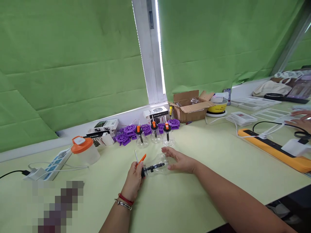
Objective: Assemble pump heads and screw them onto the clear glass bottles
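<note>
A clear conical bottle (pixel 157 160) lies tilted sideways between my hands, with a black part inside it. Its black cap, orange lever (pixel 142 160) and thin metal rod are at the left end. My left hand (pixel 133 181) is closed around the capped neck. At the wide base, my right hand (pixel 181 160) curls its thumb and fingers around the rim. Three similar bottles stand upright just beyond: a left one (pixel 142 141), a middle one (pixel 155 137) and a right one (pixel 168 140), each with a black and orange top.
Purple spoked plastic parts (pixel 130 130) lie behind the bottles, near printed boxes (pixel 156 112) and an open carton (pixel 191 111). An orange-lidded cup (pixel 87 152) and white power strip (pixel 57 165) are left. On the right lies an orange power strip (pixel 274 150); another person's hand (pixel 302 119) is beyond.
</note>
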A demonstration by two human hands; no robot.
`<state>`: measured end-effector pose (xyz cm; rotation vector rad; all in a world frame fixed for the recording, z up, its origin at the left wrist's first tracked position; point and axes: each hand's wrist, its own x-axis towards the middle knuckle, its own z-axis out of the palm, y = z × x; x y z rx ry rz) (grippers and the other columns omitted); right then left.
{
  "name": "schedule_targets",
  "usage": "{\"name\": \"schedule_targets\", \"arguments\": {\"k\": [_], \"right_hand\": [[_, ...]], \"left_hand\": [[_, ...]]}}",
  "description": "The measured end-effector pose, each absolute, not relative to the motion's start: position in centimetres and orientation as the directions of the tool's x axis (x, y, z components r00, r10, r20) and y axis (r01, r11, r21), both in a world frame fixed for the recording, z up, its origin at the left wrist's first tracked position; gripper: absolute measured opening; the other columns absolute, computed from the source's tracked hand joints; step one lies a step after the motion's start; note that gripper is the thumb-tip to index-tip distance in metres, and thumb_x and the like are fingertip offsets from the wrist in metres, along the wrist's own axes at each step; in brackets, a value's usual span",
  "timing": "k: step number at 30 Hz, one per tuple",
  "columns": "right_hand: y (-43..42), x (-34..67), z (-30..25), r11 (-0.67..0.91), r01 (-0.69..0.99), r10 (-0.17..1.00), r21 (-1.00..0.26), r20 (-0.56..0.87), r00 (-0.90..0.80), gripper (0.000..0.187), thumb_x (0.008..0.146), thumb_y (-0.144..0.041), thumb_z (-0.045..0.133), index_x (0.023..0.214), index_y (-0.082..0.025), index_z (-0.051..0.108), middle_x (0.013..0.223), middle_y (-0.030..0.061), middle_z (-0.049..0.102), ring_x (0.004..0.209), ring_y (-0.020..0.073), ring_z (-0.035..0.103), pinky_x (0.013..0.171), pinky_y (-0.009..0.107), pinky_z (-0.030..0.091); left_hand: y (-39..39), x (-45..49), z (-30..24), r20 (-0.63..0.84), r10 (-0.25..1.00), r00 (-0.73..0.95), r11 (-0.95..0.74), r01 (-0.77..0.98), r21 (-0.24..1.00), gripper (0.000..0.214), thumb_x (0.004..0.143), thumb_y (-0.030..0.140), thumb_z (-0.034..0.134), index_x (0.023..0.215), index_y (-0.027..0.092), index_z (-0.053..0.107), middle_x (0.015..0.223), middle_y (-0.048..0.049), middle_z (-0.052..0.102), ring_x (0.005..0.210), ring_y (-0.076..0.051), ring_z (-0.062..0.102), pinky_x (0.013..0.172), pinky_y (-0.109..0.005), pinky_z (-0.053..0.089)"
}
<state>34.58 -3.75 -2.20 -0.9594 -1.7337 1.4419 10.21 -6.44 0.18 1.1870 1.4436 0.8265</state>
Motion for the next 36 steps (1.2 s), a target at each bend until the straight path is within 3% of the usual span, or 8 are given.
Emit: {"name": "schedule_targets", "arguments": {"k": [5, 9, 14, 18, 22, 26, 30, 36], "right_hand": [[-3.6, 34.8, -2.6, 0.108, 0.105, 0.874, -0.989, 0.044, -0.484, 0.078, 0.065, -0.047, 0.078, 0.132, -0.022, 0.046, 0.145, 0.0119, 0.034, 0.134, 0.0268, 0.031, 0.108, 0.043, 0.029], [-3.6, 34.3, -2.2, 0.104, 0.182, 0.895, -0.978, 0.013, -0.446, 0.056, 0.077, -0.058, 0.062, 0.115, -0.018, 0.062, 0.148, 0.0120, 0.030, 0.134, 0.0276, 0.033, 0.109, 0.043, 0.026], [-3.7, 33.9, -1.5, 0.173, 0.274, 0.892, -0.946, 0.033, -0.450, 0.060, 0.083, -0.066, 0.044, 0.108, -0.016, 0.067, 0.145, 0.0126, 0.036, 0.134, 0.0272, 0.033, 0.112, 0.044, 0.020], [-3.9, 34.3, -1.7, 0.148, 0.244, 0.886, -0.959, 0.018, -0.464, 0.067, 0.083, -0.065, 0.046, 0.130, -0.019, 0.051, 0.148, 0.0126, 0.031, 0.136, 0.0268, 0.029, 0.112, 0.043, 0.021], [-4.0, 34.9, -2.1, 0.182, 0.195, 0.846, -0.964, 0.052, -0.531, 0.098, 0.065, -0.048, 0.077, 0.144, -0.026, 0.024, 0.149, 0.0122, 0.027, 0.135, 0.0270, 0.030, 0.108, 0.042, 0.029], [-4.1, 35.0, -2.0, 0.198, 0.241, 0.856, -0.950, 0.048, -0.514, 0.094, 0.058, -0.041, 0.082, 0.138, -0.025, 0.036, 0.141, 0.0114, 0.038, 0.133, 0.0278, 0.032, 0.107, 0.044, 0.029], [-4.0, 34.7, -1.5, 0.171, 0.251, 0.874, -0.953, 0.029, -0.486, 0.088, 0.060, -0.049, 0.079, 0.135, -0.020, 0.043, 0.146, 0.0134, 0.031, 0.134, 0.0297, 0.031, 0.109, 0.043, 0.027], [-3.6, 34.1, -1.3, 0.184, 0.309, 0.872, -0.933, 0.010, -0.489, 0.064, 0.080, -0.068, 0.047, 0.105, -0.013, 0.068, 0.148, 0.0138, 0.032, 0.135, 0.0305, 0.030, 0.112, 0.043, 0.019]], "left_hand": [[-6.6, 10.3, 0.4, -0.295, 0.955, 0.017, 0.286, 0.194, 0.938, 0.039, 0.081, 0.060, 0.042, 0.090, 0.022, 0.043, 0.064, 0.0068, 0.035, 0.044, -0.007, 0.033, 0.039, -0.019, 0.018], [-6.6, 10.3, 0.4, -0.296, 0.955, 0.013, 0.289, 0.180, 0.940, 0.039, 0.081, 0.059, 0.043, 0.092, 0.021, 0.045, 0.064, 0.0061, 0.037, 0.045, -0.008, 0.034, 0.039, -0.020, 0.019], [-6.6, 10.3, 0.4, -0.293, 0.956, 0.017, 0.282, 0.226, 0.932, 0.044, 0.081, 0.061, 0.040, 0.097, 0.021, 0.047, 0.062, 0.0065, 0.037, 0.043, -0.008, 0.031, 0.039, -0.020, 0.018], [-6.5, 10.3, 0.3, -0.287, 0.958, 0.020, 0.273, 0.256, 0.927, 0.046, 0.080, 0.063, 0.038, 0.097, 0.021, 0.047, 0.062, 0.0062, 0.039, 0.042, -0.008, 0.030, 0.040, -0.021, 0.020], [-6.5, 10.4, 0.4, -0.307, 0.952, 0.021, 0.295, 0.214, 0.931, 0.044, 0.080, 0.063, 0.040, 0.094, 0.022, 0.045, 0.060, 0.0079, 0.034, 0.041, -0.008, 0.029, 0.040, -0.021, 0.017], [-6.6, 10.5, 0.7, -0.316, 0.949, 0.015, 0.307, 0.200, 0.931, 0.042, 0.079, 0.062, 0.041, 0.094, 0.022, 0.045, 0.059, 0.0082, 0.036, 0.041, -0.007, 0.029, 0.040, -0.021, 0.016], [-6.7, 10.5, 0.8, -0.323, 0.946, 0.019, 0.315, 0.184, 0.931, 0.039, 0.080, 0.060, 0.042, 0.091, 0.022, 0.044, 0.058, 0.0084, 0.035, 0.040, -0.007, 0.028, 0.040, -0.021, 0.015], [-6.6, 10.5, 0.5, -0.292, 0.956, 0.025, 0.279, 0.226, 0.933, 0.037, 0.081, 0.058, 0.042, 0.090, 0.022, 0.045, 0.059, 0.0086, 0.031, 0.042, -0.008, 0.028, 0.042, -0.021, 0.020]]}}
